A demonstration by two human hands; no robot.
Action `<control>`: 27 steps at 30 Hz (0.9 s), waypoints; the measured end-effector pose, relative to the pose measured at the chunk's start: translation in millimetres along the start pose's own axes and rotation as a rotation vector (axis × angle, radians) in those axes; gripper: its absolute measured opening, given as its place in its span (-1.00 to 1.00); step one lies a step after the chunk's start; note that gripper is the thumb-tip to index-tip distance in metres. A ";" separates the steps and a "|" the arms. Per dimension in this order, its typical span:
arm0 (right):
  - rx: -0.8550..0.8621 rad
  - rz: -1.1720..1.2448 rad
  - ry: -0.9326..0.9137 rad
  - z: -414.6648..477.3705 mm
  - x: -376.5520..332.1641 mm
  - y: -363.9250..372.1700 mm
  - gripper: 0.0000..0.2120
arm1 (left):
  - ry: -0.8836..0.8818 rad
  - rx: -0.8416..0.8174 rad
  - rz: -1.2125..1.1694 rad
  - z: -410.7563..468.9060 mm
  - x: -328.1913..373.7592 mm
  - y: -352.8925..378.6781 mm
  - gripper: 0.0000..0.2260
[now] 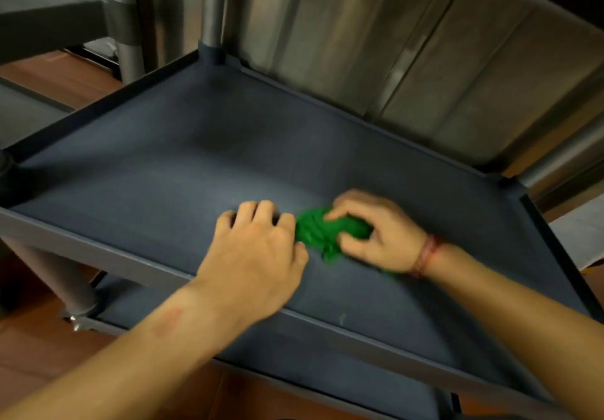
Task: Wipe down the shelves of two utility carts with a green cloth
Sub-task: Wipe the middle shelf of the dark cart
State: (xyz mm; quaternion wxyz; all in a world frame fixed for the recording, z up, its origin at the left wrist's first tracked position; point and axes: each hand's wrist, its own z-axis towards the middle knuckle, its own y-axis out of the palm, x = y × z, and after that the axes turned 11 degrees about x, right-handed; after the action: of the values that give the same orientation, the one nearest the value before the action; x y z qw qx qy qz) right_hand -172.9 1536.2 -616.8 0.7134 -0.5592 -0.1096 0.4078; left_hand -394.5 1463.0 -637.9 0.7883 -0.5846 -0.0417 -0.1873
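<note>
Green cloth point(322, 228) bunched on cart shelf point(163, 164), between the hands. Right hand point(376, 233) grips it, fingers on top, thumb curled under. Left hand point(258, 249) just beside, knuckles bent, thumb at cloth's edge; hold unclear. Cloth runs roughly hand to hand. Right hand likely leads.

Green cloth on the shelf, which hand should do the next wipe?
Right. The right hand already grips the green cloth on the cart shelf; the left hand just rests beside it.
</note>
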 end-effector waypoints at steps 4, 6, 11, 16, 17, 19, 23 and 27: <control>0.201 -0.162 0.222 54.5 78.9 10.3 -0.70 | 0.013 0.016 0.008 -2.8 -2.2 6.4 -0.50; 0.238 -0.186 0.331 68.6 97.5 12.9 -0.72 | 0.019 0.011 0.000 -2.4 -2.9 5.1 -0.50; 0.229 -0.095 0.360 47.7 68.8 11.0 -0.75 | 0.033 -0.002 0.047 -1.2 -0.8 4.5 -0.53; 0.090 0.027 0.089 -10.8 2.6 -1.1 -0.78 | 0.071 -0.049 0.115 1.3 0.7 3.9 -0.56; 0.070 0.045 0.055 -17.9 -3.4 -3.2 -0.80 | 0.085 -0.060 0.137 1.6 1.5 3.5 -0.57; 0.059 0.062 0.041 -20.2 -5.4 -4.5 -0.82 | 0.108 -0.080 0.178 1.9 1.9 3.3 -0.59; 0.133 0.003 0.072 7.0 24.9 5.1 -0.82 | 0.137 -0.079 0.172 0.9 1.7 0.2 -0.52; 0.285 -0.051 0.298 56.2 89.8 14.3 -0.82 | 0.113 -0.035 0.160 1.1 0.0 2.5 -0.53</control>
State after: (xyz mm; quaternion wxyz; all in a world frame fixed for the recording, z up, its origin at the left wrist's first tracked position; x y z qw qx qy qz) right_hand -156.1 1639.8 -636.7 0.8037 -0.5039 0.0416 0.3136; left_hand -393.5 1464.7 -639.8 0.7916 -0.5882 0.0529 -0.1569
